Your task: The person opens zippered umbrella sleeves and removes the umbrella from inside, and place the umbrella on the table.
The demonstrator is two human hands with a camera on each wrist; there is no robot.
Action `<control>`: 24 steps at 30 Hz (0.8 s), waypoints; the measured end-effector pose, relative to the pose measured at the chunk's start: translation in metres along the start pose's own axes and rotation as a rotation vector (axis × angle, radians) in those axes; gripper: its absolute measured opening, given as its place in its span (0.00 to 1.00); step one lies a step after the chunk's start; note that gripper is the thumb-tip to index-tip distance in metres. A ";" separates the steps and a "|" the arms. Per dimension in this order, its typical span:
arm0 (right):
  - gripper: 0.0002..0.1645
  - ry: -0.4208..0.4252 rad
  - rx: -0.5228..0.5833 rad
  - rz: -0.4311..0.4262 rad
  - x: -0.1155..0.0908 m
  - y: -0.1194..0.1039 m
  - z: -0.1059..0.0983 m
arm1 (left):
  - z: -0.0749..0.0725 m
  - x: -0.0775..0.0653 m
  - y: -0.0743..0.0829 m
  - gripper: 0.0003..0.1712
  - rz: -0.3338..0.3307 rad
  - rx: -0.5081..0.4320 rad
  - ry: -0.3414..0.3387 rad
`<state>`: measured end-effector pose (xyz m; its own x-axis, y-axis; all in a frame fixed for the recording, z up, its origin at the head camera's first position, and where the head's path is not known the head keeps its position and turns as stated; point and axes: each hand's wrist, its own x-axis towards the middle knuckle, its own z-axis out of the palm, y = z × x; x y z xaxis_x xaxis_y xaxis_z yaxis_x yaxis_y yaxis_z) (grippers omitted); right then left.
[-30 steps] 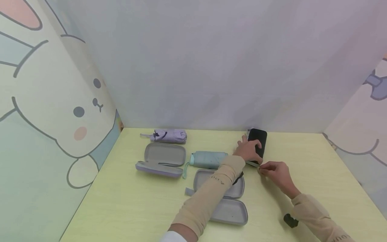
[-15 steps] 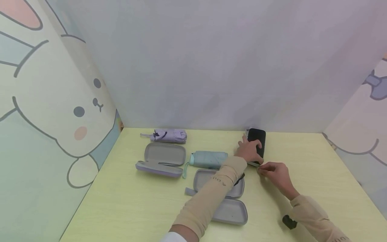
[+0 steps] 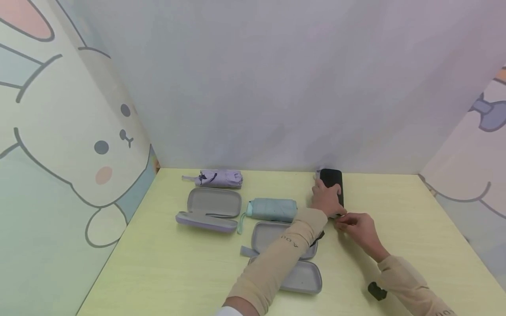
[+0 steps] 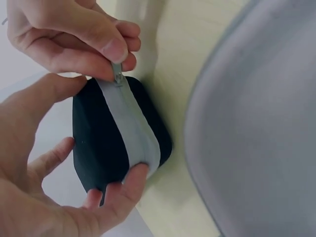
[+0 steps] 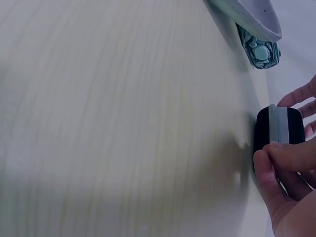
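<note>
A black zip case with a pale grey zip band lies near the back of the table. My left hand grips it, thumb at one end and fingertips curled on the other end, as the left wrist view shows. At the thumb end, my right hand pinches the small metal zip pull between thumb and fingers. In the right wrist view the right fingertips sit right at the zip band.
An open grey case lies partly under my left forearm. Left of it are a folded teal umbrella, an open purple case with grey lining and a folded purple umbrella. The wall rises behind the table.
The black case has shifted slightly left and turned a little more upright. My left hand has shifted slightly toward me on it; the right hand keeps its pinch almost in place.
</note>
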<state>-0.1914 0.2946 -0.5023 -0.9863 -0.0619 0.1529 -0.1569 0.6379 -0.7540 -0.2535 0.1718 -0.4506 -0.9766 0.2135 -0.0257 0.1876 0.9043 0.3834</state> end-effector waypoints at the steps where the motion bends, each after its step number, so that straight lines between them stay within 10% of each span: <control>1: 0.02 -0.001 0.001 -0.004 0.000 0.000 0.000 | 0.000 -0.001 0.001 0.28 -0.004 0.006 0.006; 14: 0.02 0.053 -0.135 -0.104 -0.002 0.008 -0.011 | 0.000 -0.007 0.002 0.34 -0.040 -0.011 0.000; 24: 0.05 0.053 -0.149 -0.163 0.002 0.003 -0.016 | -0.030 0.021 -0.020 0.16 0.373 0.026 -0.110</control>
<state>-0.1935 0.3084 -0.4943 -0.9437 -0.1355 0.3017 -0.3011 0.7295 -0.6142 -0.2806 0.1466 -0.4314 -0.8240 0.5665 0.0113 0.5317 0.7660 0.3613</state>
